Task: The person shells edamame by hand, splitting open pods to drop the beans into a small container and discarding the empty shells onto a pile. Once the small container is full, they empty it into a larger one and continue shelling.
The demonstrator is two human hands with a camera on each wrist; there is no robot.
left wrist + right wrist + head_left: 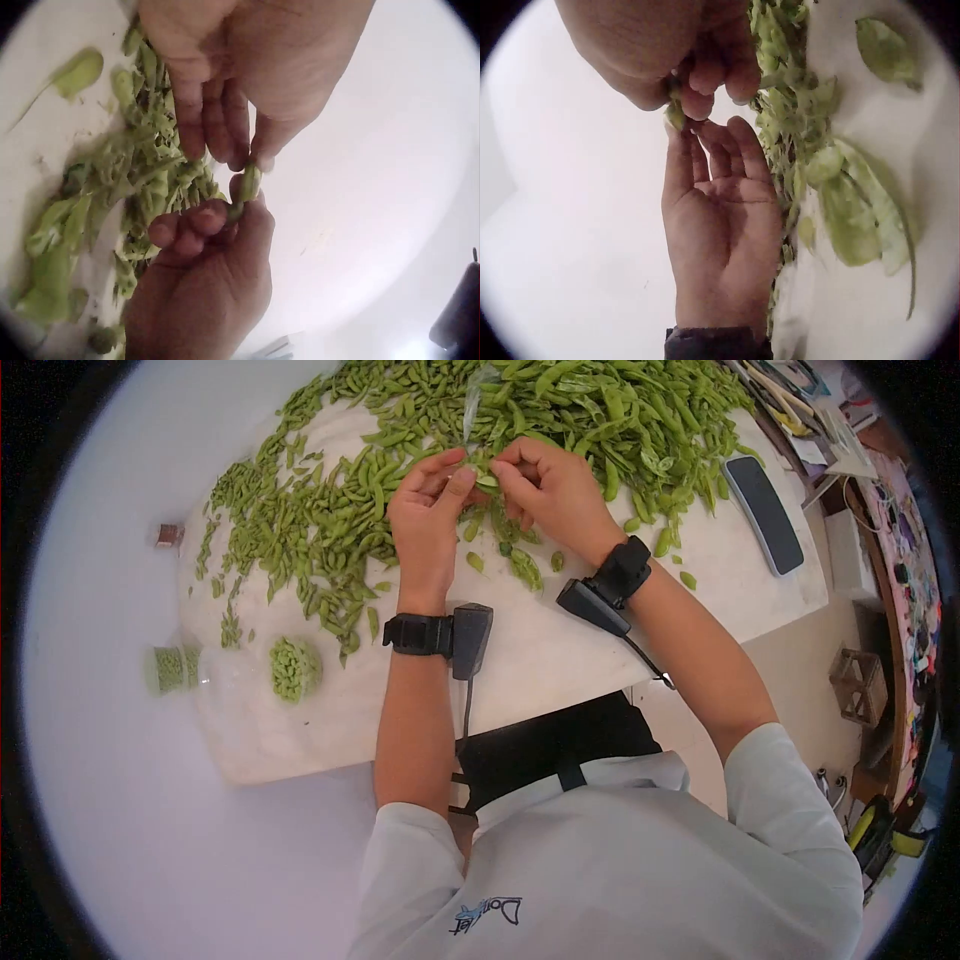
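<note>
A small green soybean pod [486,481] is held between the two hands, above the near edge of a pile of pods. My left hand [428,525] pinches one end of it between thumb and fingertips. At the other end, the thumb and curled fingers of my right hand [565,495] grip the pod. The left wrist view shows the pod [253,184] bridging both sets of fingertips, partly covered by them. Seen from the right wrist, its pale green tip [675,116] sticks out by the left thumb.
Loose soybean pods [350,510] spread over the pale tabletop [330,730], with larger pods heaped [640,420] at the back right. A clear container of shelled beans [293,668] stands at the left. On the right lies a phone [765,515]. Several opened pods [862,214] lie near the hands.
</note>
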